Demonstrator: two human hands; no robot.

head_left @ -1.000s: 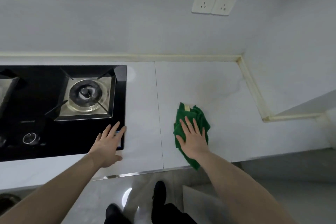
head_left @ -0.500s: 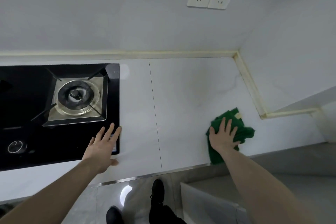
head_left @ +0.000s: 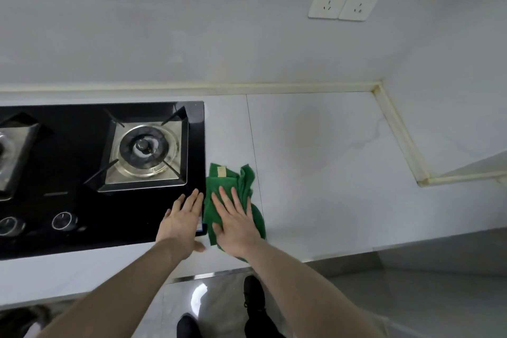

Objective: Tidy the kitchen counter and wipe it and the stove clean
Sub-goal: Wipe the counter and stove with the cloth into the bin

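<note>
Hands lie flat: right hand [head_left: 236, 225] presses green cloth [head_left: 219, 186] on counter [head_left: 329, 173], left hand [head_left: 182, 223] rests on stove [head_left: 68, 159].

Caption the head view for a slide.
Right hand presses green cloth on white counter beside black stove; left hand braces.

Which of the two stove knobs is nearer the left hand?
The right-hand knob, with its ring fully in view. It sits closer to the left hand, which rests flat on the stove's corner; the other knob lies by the frame's left edge.
</note>
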